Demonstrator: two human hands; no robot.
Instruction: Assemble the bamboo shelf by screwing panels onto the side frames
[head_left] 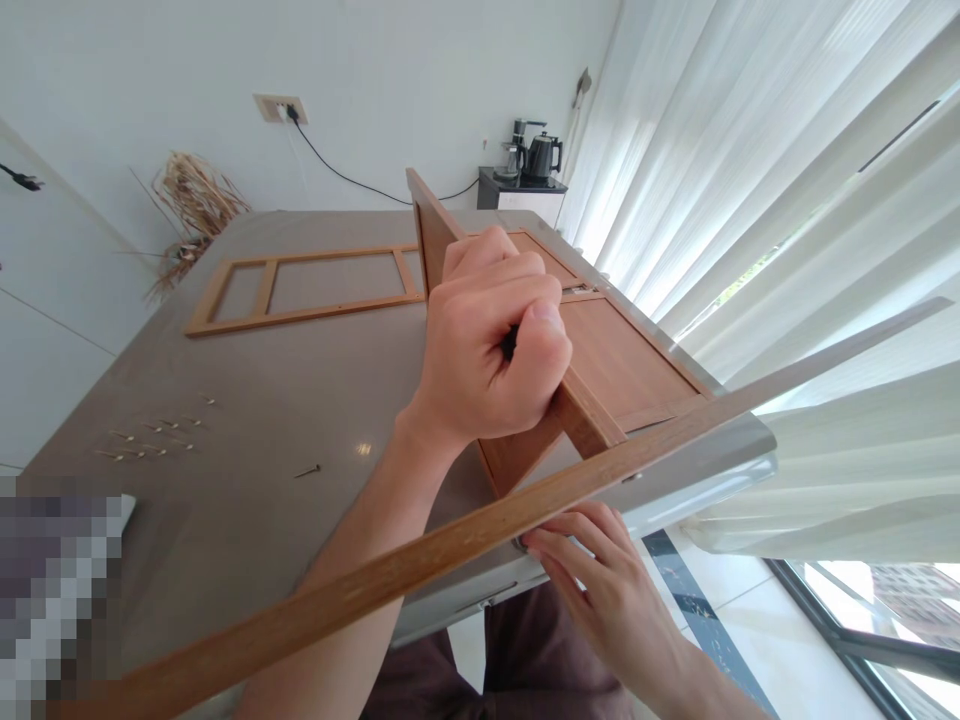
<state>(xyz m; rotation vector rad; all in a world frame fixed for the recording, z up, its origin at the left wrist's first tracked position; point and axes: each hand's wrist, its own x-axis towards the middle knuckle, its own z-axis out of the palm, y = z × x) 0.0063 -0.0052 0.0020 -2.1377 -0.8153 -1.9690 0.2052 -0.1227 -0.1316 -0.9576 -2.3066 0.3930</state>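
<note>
My left hand [495,335] is closed in a fist around the edge of a brown wooden panel [435,225] that stands on edge over the table. A wooden rail [592,420] runs out from under the fist. A long, narrow wooden strip [450,540] crosses in front, slanting from lower left to upper right and meeting the end of the rail. My right hand [592,565] is just below the strip, its thumb and fingertips closed together at the strip's underside. A small dark piece shows at those fingertips, too hidden to name. Beyond the rail lies a framed panel [630,360].
An open wooden frame [330,285] lies on the grey table [247,440]. One screw [307,470] lies near the left forearm, with several small metal fasteners [157,430] further left. A kettle [541,157] stands on a small cabinet behind; curtains [750,180] hang at the right.
</note>
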